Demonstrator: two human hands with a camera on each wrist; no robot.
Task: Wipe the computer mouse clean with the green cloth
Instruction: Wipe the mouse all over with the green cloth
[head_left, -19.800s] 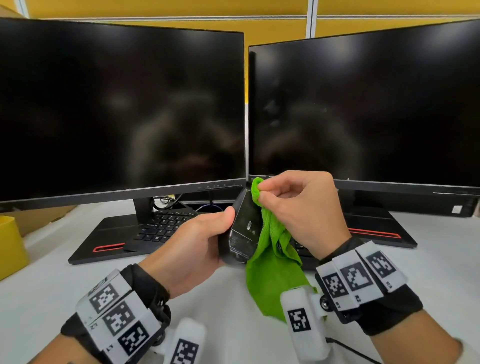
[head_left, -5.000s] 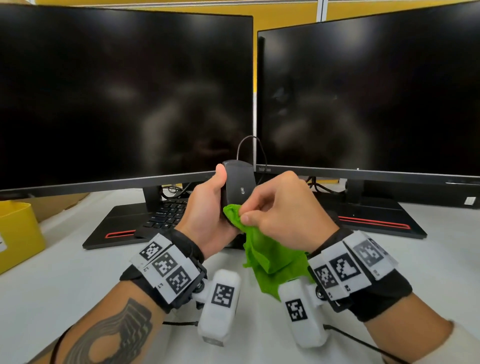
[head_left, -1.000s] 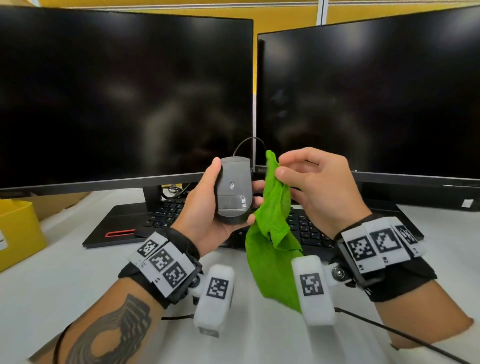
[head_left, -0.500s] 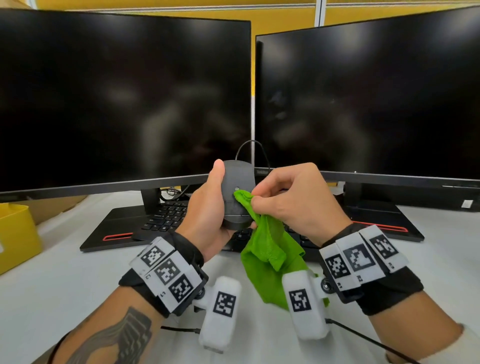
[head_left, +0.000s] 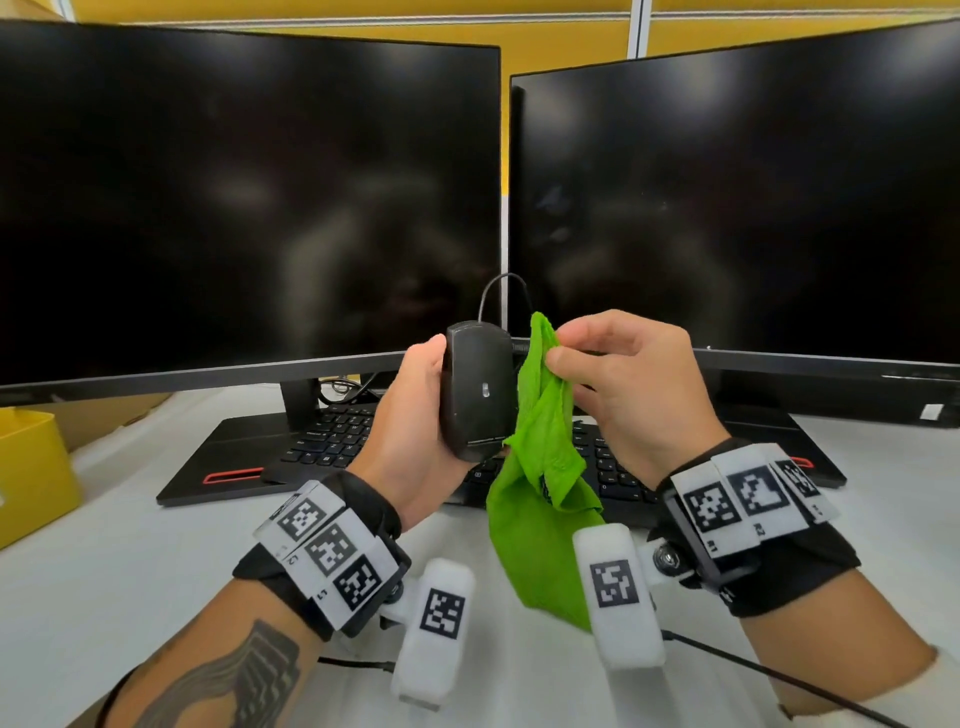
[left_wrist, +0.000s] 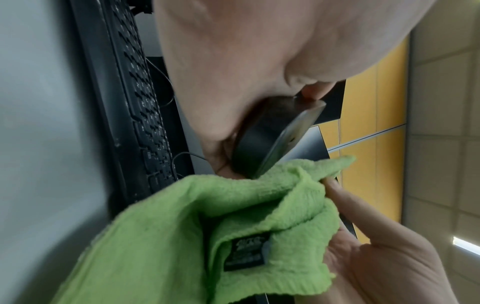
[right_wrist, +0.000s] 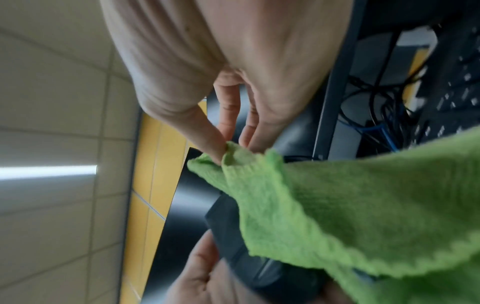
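Left fingers hidden behind mouse (head_left: 477, 391) in head view. Mouse right edge covered by cloth (head_left: 540, 467). Keyboard (head_left: 332, 436) centre blocked by both hands. Cloth label (left_wrist: 246, 254) text blurred, unreadable. Cloth cut off by frame edge in both wrist views. Monitor (head_left: 249, 208) outer sides cropped. Right wrist view motion-blurred throughout.

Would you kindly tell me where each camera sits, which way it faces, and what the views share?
Head: worn on the head, facing forward and down at two dark monitors; both hands, wrists and forearms show.
Left wrist: looks along the left hand gripping the black corded computer mouse.
Right wrist: looks along the right hand pinching the green terry cloth.
All three share mouse and cloth.
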